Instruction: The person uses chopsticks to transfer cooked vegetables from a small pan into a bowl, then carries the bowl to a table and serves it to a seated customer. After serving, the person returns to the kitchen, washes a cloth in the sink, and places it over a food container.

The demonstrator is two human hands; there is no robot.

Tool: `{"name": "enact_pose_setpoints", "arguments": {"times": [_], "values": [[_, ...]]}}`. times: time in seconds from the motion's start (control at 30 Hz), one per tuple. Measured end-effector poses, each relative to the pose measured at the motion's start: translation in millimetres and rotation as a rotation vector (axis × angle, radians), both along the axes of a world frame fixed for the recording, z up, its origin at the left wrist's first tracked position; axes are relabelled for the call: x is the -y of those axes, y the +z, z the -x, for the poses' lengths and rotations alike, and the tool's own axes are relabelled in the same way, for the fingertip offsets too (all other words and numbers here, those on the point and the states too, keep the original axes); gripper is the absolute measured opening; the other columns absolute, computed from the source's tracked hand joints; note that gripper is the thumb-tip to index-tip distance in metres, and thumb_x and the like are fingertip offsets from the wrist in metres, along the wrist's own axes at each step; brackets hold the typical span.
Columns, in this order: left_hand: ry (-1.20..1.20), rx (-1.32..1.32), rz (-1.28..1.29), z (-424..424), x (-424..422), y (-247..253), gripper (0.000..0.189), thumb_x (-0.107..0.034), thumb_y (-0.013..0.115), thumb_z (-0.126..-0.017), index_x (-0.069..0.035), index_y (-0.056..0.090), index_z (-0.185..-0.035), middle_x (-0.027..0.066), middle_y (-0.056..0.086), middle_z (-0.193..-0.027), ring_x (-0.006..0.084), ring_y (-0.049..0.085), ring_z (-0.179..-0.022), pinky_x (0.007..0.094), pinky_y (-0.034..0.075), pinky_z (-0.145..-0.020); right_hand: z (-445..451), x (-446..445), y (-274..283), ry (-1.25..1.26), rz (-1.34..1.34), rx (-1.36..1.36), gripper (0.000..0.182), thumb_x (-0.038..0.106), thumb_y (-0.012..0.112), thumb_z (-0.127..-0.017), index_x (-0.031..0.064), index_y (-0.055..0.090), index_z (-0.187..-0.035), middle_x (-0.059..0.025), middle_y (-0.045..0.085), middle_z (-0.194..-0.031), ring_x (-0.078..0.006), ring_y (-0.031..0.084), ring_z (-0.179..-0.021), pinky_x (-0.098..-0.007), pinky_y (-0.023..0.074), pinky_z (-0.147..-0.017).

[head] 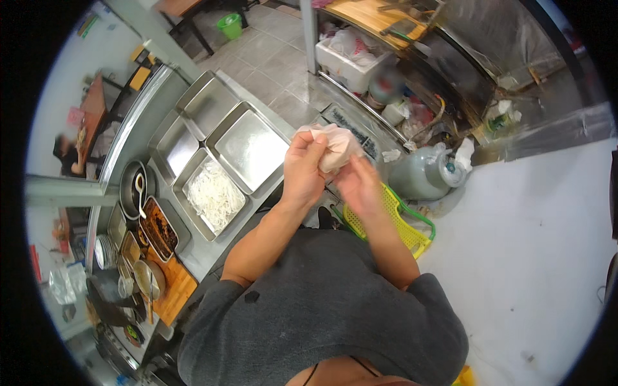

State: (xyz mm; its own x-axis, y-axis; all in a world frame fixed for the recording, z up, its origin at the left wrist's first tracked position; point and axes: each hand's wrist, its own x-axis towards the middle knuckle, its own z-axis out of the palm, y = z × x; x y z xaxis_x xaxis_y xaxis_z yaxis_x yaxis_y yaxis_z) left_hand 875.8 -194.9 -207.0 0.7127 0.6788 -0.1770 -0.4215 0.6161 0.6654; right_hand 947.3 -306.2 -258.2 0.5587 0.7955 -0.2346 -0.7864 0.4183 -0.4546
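Observation:
My left hand (306,161) grips a bunched, thin pale plastic bag or film (337,149) in front of my chest, thumb and fingers pinched on its edge. Blurred, my right hand (358,181) is at the lower right side of the same bundle, fingers near or on it; whether it grips is unclear. To the left on the steel counter, a rectangular steel pan (215,200) holds white noodle-like strips. Beside it stands a wide steel pan (251,149) with a bare, shiny bottom, and two more steel pans (210,103) lie behind.
A tray of dark red sauce (159,229), a metal bowl (149,280) and a wooden board (176,294) are at the lower left. A yellow-green plastic rack (408,231) and a gas cylinder (420,173) stand at right. A person sits far left.

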Motion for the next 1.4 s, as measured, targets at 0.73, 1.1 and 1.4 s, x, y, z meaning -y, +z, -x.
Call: {"name": "enact_pose_setpoints", "arguments": {"times": [0.73, 1.1, 1.4], "values": [[-0.434, -0.838, -1.437, 155, -56, -100, 0.037, -0.014, 0.069, -0.08, -0.008, 0.069, -0.116, 0.0104, 0.072, -0.112, 0.0312, 0.065, -0.113, 0.0467, 0.047, -0.104, -74, 53, 149, -0.228, 0.225, 1.051, 0.039, 0.019, 0.049, -0.094, -0.0088, 0.066, -0.117, -0.0259, 0.067, -0.12, -0.0345, 0.069, -0.106, -0.0465, 0.0578, -0.094], [0.209, -1.137, -1.013, 297, -23, -54, 0.034, -0.003, 0.05, -0.088, -0.001, 0.067, -0.118, 0.0213, 0.071, -0.109, 0.0381, 0.068, -0.101, 0.0423, 0.053, -0.089, -145, 73, 6, 0.404, 1.012, 1.119, 0.019, 0.027, 0.066, -0.1, 0.0098, 0.07, -0.091, 0.003, 0.062, -0.074, -0.0094, 0.058, -0.063, -0.0283, 0.0502, -0.057], [0.189, -1.341, -0.785, 373, 24, -18, 0.012, -0.005, 0.065, -0.094, 0.001, 0.072, -0.102, 0.0117, 0.071, -0.075, 0.0188, 0.068, -0.063, 0.0305, 0.052, -0.061, -122, 41, -24, 0.351, 0.806, 0.681, 0.017, 0.016, 0.067, -0.098, 0.0037, 0.066, -0.11, -0.0005, 0.065, -0.075, -0.0081, 0.055, -0.054, -0.0261, 0.0394, -0.043]]}}
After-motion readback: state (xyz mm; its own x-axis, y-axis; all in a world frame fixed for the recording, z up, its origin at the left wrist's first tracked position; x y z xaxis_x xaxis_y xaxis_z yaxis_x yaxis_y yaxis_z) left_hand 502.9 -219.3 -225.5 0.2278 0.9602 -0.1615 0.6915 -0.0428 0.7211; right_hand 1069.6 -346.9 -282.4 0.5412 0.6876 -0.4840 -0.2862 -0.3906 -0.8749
